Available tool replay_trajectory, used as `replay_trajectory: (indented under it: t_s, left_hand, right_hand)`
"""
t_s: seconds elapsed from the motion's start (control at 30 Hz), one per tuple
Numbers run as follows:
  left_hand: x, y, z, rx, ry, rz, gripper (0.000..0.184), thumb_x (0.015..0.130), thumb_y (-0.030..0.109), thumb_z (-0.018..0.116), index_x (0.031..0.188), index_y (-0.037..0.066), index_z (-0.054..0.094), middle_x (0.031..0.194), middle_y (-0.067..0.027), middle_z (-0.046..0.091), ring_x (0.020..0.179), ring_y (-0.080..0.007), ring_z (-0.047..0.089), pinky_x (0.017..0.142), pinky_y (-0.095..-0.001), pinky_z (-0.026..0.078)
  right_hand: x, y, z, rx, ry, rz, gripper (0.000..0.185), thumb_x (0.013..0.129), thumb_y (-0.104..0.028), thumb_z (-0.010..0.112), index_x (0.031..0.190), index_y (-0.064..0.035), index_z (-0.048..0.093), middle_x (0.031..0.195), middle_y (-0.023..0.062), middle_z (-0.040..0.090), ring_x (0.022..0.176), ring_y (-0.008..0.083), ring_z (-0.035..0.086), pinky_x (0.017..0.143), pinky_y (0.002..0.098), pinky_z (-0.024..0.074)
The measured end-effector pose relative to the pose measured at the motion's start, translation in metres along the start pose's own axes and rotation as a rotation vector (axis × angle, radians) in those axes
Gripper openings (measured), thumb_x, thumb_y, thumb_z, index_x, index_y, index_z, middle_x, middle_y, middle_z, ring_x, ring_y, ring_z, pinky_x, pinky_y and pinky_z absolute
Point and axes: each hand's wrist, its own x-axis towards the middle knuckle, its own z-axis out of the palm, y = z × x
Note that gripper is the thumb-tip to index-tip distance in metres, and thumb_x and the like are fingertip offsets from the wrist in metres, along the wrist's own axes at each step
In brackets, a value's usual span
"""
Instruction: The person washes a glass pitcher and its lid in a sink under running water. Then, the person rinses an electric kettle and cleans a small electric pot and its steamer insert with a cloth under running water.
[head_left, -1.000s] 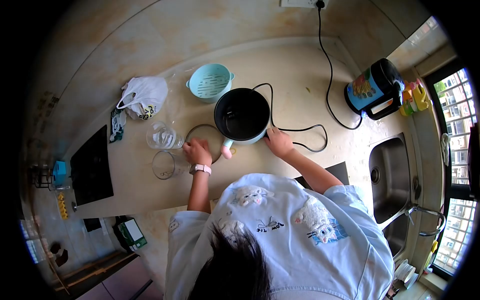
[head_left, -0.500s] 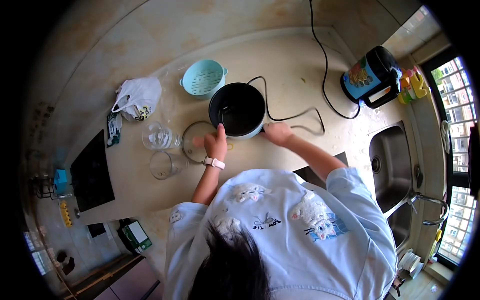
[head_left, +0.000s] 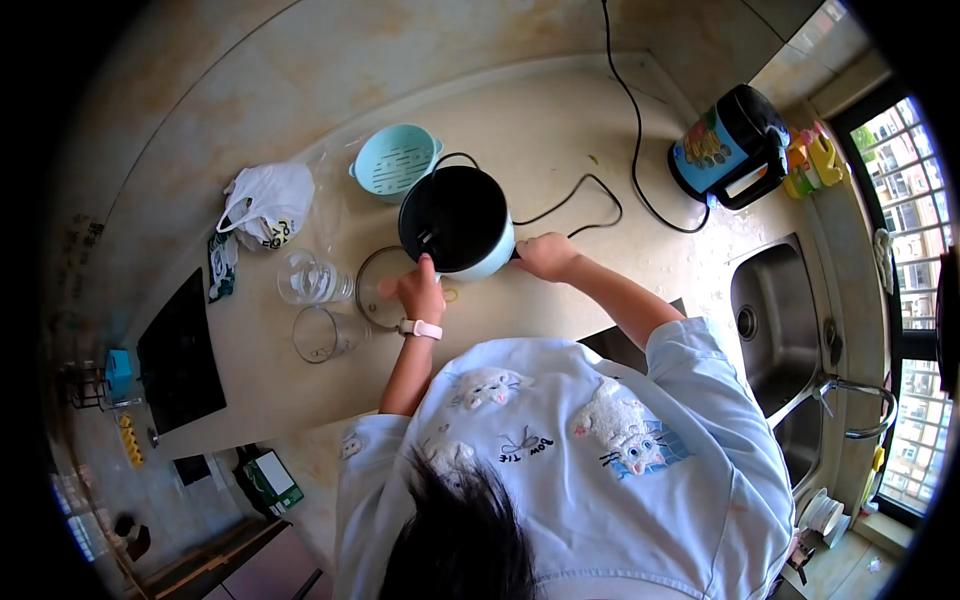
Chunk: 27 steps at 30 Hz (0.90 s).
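Note:
A pale blue electric pot (head_left: 490, 262) with a black inside is between my hands, its opening tipped slightly left. My right hand (head_left: 548, 257) is closed round its short dark handle. My left hand (head_left: 420, 292) grips the near-left rim, thumb on top and fingers partly hidden. Just beyond that thumb, the metal prongs of a plug (head_left: 427, 240) show against the dark inside; whether my thumb touches the plug I cannot tell. The pot's black cord (head_left: 597, 182) loops out onto the counter. Under my left hand lies a round glass lid (head_left: 362, 292).
A turquoise strainer basket (head_left: 396, 160) stands behind the pot. Two clear glass vessels, a jar (head_left: 310, 278) and a cup (head_left: 322, 335), are at left, near a white plastic bag (head_left: 268, 200). At right are a blue-black kettle-like appliance (head_left: 725, 150) and a steel sink (head_left: 785, 320).
The pot has shifted a little left and tilted, showing more of its outer right wall. The cord's loop has drawn in, and the plug prongs now show more plainly near my left thumb.

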Motion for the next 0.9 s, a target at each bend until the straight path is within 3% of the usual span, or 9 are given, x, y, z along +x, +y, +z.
replay_trajectory:
  t_s: [0.07, 0.13, 0.23, 0.37, 0.57, 0.77, 0.83, 0.87, 0.9]
  left_hand:
    - [-0.012, 0.035, -0.005, -0.396, 0.024, -0.336, 0.043, 0.081, 0.032, 0.046, 0.05, 0.002, 0.044, 0.044, -0.006, 0.043, 0.036, -0.0164, 0.041, 0.037, -0.0297, 0.033]
    - [-0.023, 0.044, -0.006, -0.47, 0.018, -0.348, 0.039, 0.08, 0.032, 0.048, 0.054, 0.004, 0.042, 0.045, -0.0044, 0.04, 0.036, -0.0144, 0.039, 0.036, -0.0272, 0.032]
    - [-0.034, 0.043, -0.005, -0.703, 0.004, -0.373, 0.03, 0.079, 0.032, 0.05, 0.064, 0.008, 0.04, 0.045, -0.0005, 0.033, 0.035, -0.0095, 0.031, 0.034, -0.0234, 0.027]
    - [-0.042, 0.035, -0.019, -0.661, -0.033, -0.447, 0.032, 0.079, 0.037, 0.049, 0.065, 0.011, 0.038, 0.046, 0.0009, 0.029, 0.036, -0.0092, 0.029, 0.036, -0.0222, 0.026]
    - [-0.061, 0.059, -0.013, -0.636, 0.103, -0.413, 0.04, 0.082, 0.039, 0.043, 0.058, 0.008, 0.035, 0.045, 0.0005, 0.025, 0.039, -0.0108, 0.028, 0.042, -0.0252, 0.028]
    - [-0.072, 0.06, -0.013, -0.672, -0.017, -0.436, 0.045, 0.081, 0.043, 0.038, 0.051, 0.011, 0.028, 0.043, -0.0007, 0.025, 0.041, -0.0139, 0.029, 0.05, -0.027, 0.032]
    - [-0.078, 0.058, -0.01, -0.718, -0.094, -0.46, 0.045, 0.08, 0.044, 0.037, 0.05, 0.011, 0.028, 0.043, -0.0012, 0.025, 0.043, -0.0151, 0.031, 0.055, -0.028, 0.034]
    - [-0.081, 0.052, -0.007, -0.755, -0.157, -0.484, 0.045, 0.08, 0.044, 0.036, 0.05, 0.011, 0.027, 0.043, -0.0017, 0.026, 0.046, -0.0162, 0.033, 0.06, -0.0285, 0.035]
    - [-0.084, 0.045, -0.006, -0.79, -0.217, -0.508, 0.045, 0.079, 0.044, 0.035, 0.049, 0.011, 0.027, 0.042, -0.0023, 0.026, 0.048, -0.0173, 0.035, 0.065, -0.029, 0.035]
  right_hand:
    - [0.003, 0.004, -0.001, -0.013, 0.037, -0.033, 0.034, 0.082, -0.037, 0.044, 0.082, -0.005, 0.058, 0.077, 0.0127, 0.06, 0.072, 0.0299, 0.058, 0.064, 0.0394, 0.0457]
    - [0.003, -0.003, 0.006, -0.038, 0.336, -0.102, 0.027, 0.08, -0.029, 0.048, 0.084, -0.003, 0.055, 0.077, 0.0149, 0.059, 0.072, 0.0307, 0.058, 0.066, 0.0399, 0.0455]
    - [-0.006, -0.024, -0.011, 0.061, 0.236, 0.187, 0.021, 0.075, -0.021, 0.05, 0.083, -0.0029, 0.056, 0.081, 0.0151, 0.059, 0.076, 0.0293, 0.058, 0.068, 0.0401, 0.0458]
    - [-0.046, -0.027, -0.039, 0.384, 0.094, 0.055, 0.023, 0.071, -0.021, 0.053, 0.082, -0.0007, 0.056, 0.081, 0.0177, 0.059, 0.077, 0.0325, 0.057, 0.07, 0.0411, 0.0449]
    - [-0.055, -0.019, -0.034, 0.422, 0.161, -0.079, 0.023, 0.07, -0.023, 0.056, 0.077, -0.001, 0.055, 0.07, 0.0184, 0.057, 0.068, 0.0347, 0.055, 0.064, 0.0423, 0.0442]
    - [-0.055, -0.002, -0.051, 0.495, 0.093, -0.129, 0.026, 0.072, -0.023, 0.054, 0.073, 0.003, 0.057, 0.07, 0.02, 0.056, 0.065, 0.0337, 0.055, 0.06, 0.0405, 0.0425]
    - [-0.04, 0.007, -0.053, 0.638, -0.12, -0.081, 0.022, 0.071, -0.019, 0.053, 0.065, 0.0012, 0.054, 0.06, 0.0132, 0.054, 0.055, 0.0281, 0.055, 0.052, 0.0387, 0.0465]
    - [-0.033, 0.014, -0.062, 0.907, -0.484, 0.133, 0.024, 0.076, -0.017, 0.047, 0.063, 0.0021, 0.05, 0.059, 0.0119, 0.051, 0.053, 0.0245, 0.055, 0.052, 0.0367, 0.0496]
    - [-0.036, 0.019, -0.069, 1.088, -0.588, 0.183, 0.024, 0.08, -0.016, 0.042, 0.067, 0.004, 0.049, 0.061, 0.0134, 0.051, 0.054, 0.0247, 0.055, 0.058, 0.0368, 0.052]
